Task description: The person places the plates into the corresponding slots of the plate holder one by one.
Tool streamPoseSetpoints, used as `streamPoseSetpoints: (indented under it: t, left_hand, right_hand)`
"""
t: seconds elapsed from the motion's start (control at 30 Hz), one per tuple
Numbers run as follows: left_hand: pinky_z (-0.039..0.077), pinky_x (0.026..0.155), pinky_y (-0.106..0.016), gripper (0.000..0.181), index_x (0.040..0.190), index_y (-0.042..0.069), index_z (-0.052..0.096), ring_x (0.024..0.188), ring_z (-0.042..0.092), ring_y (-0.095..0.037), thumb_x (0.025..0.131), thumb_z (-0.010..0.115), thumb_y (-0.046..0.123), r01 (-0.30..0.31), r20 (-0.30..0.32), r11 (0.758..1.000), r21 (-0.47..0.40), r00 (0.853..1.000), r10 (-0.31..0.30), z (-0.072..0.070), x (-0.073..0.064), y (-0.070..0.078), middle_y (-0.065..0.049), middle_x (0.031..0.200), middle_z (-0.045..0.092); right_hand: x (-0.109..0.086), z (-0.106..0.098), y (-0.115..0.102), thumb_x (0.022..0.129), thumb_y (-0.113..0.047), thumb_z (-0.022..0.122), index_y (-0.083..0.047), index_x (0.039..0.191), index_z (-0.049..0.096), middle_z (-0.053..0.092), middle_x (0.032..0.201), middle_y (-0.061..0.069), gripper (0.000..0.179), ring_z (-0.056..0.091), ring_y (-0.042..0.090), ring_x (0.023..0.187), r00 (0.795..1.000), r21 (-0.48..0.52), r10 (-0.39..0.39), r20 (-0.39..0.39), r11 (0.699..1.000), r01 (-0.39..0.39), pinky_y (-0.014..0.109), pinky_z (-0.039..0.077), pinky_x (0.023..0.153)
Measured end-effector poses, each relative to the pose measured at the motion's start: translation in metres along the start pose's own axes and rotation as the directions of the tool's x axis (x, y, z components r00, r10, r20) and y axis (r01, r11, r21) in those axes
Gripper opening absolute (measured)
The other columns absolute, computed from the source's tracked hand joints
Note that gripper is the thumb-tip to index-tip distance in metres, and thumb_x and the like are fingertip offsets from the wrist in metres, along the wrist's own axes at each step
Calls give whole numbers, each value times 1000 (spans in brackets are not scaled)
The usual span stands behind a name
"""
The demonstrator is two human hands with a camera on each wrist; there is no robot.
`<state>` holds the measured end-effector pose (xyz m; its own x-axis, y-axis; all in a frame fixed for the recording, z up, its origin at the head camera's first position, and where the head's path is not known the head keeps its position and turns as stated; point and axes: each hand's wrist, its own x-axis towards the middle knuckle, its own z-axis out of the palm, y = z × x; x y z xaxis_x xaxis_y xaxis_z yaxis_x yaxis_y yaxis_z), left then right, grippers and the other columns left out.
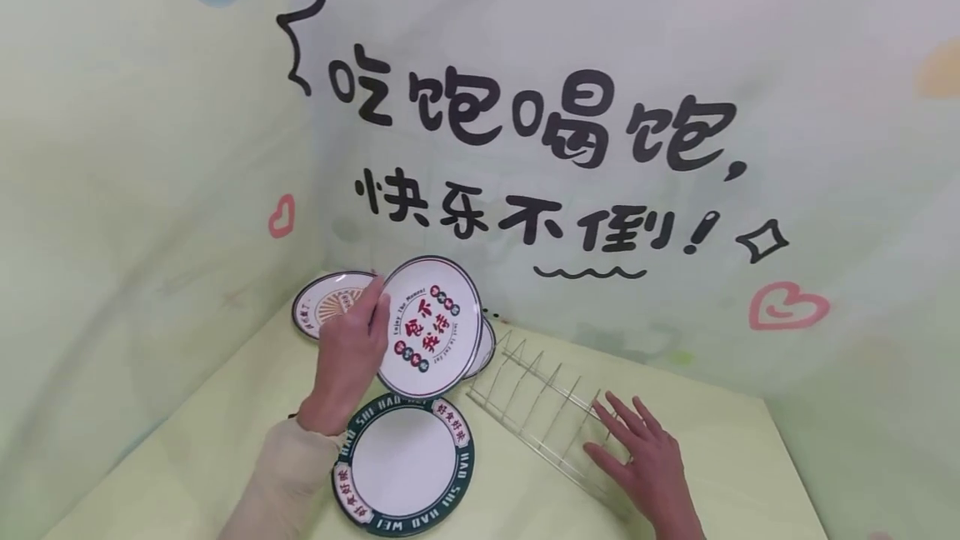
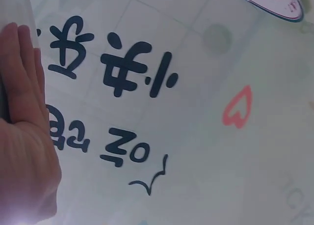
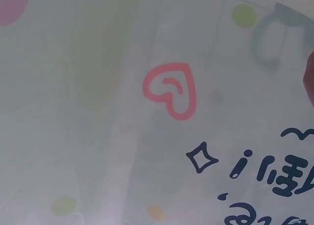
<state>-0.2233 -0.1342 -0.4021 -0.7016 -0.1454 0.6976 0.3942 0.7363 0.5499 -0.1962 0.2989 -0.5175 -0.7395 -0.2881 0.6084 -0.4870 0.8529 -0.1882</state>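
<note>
My left hand (image 1: 351, 365) grips the left edge of a white plate (image 1: 429, 327) with a dark rim and red lettering, tilted up to face me. In the left wrist view the left hand (image 2: 24, 122) is at the left edge, beside a pale strip of the plate. The right hand (image 1: 641, 457), fingers spread, is at the right end of a metal wire plate rack (image 1: 543, 407); whether it touches the wires I cannot tell. Only a sliver of a finger (image 3: 309, 80) shows in the right wrist view.
Below the held plate lies a green-rimmed plate (image 1: 403, 461). Behind the left hand is a plate with an orange sunburst (image 1: 330, 302). Another plate (image 1: 483, 348) is partly hidden by the held one. A printed cloth wall (image 1: 525, 148) backs the pale yellow table (image 1: 720, 415).
</note>
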Motion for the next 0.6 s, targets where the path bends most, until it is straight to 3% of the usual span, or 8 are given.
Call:
streamPoseSetpoints:
  t: [0.17, 0.37, 0.53, 0.6]
  left_hand:
    - [34, 38, -25, 28, 133, 2, 60, 39, 39, -7, 106, 59, 12, -71, 9, 997, 6, 997, 71, 27, 12, 17, 0, 56, 50]
    - [31, 36, -22, 22, 128, 4, 58, 37, 35, -5, 108, 56, 10, -160, 23, 987, -17, 987, 160, 60, 24, 31, 6, 53, 40]
    - [27, 33, -21, 18, 124, 1, 57, 36, 34, -7, 107, 55, 7, -271, -13, 962, 29, 962, 272, 82, 28, 36, 6, 52, 36]
    - [26, 32, -21, 17, 122, 0, 56, 36, 35, -8, 106, 56, 5, -322, -23, 945, 53, 946, 323, 89, 30, 37, 5, 51, 35]
  right_hand:
    - [1, 0, -1, 80, -40, 86, -26, 139, 67, 60, 147, -1, 63, 48, 43, 137, 1000, -5, 8, 13, 1000, -8, 69, 48, 83]
    - [1, -4, -1, 82, -40, 86, -27, 140, 67, 58, 149, -3, 63, 47, 40, 139, 999, -6, 29, 23, 1000, -29, 69, 47, 86]
    - [0, -4, 1, 81, -42, 86, -28, 141, 66, 59, 148, -3, 65, 48, 39, 140, 1000, -15, 19, 19, 1000, -19, 68, 47, 88]
    - [2, -5, 2, 80, -45, 86, -27, 142, 66, 59, 148, -2, 67, 48, 40, 139, 1000, -26, 5, 23, 1000, -4, 68, 48, 87]
